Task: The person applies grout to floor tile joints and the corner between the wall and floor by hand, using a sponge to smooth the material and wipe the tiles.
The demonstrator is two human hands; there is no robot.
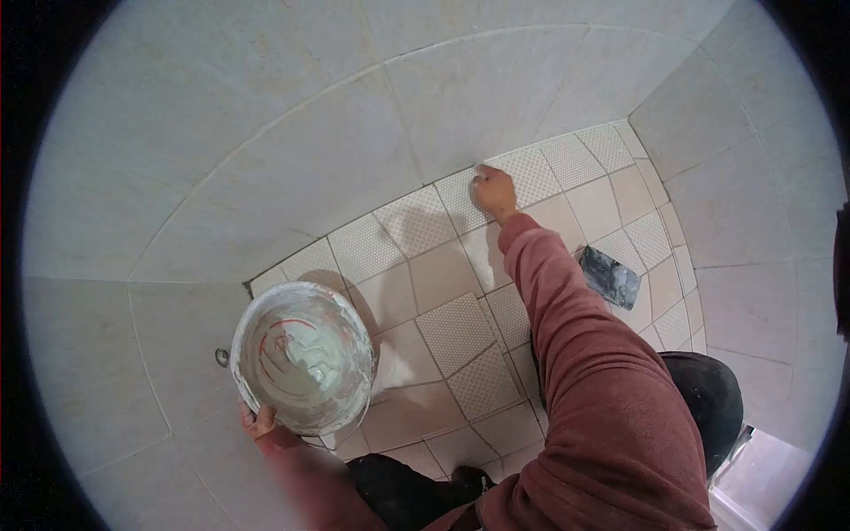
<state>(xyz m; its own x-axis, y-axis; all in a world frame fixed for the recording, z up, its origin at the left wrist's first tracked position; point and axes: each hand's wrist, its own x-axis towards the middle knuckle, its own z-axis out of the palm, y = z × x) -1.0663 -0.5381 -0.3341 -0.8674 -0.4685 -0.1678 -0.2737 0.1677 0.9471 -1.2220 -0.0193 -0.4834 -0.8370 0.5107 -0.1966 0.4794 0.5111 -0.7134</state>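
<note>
My left hand (258, 421) grips the near left rim of a round bucket (361, 345), with the thumb over the edge. Pale, wet paste (320, 356) sits inside the bucket and smears its walls. Stretched forward, my right hand (496, 190) is closed and presses down at the joint where the tiled floor (447, 265) meets the wall (319, 159). Its fingertips are turned away from me, so whatever they may hold is hidden.
A dark, flat rectangular piece (611, 277) with grey smears lies on the floor right of my right forearm. Tiled walls enclose the floor on the left and right (744, 195). A small round metal fitting (222, 357) is beside the bucket. My knee (708, 394) is at lower right.
</note>
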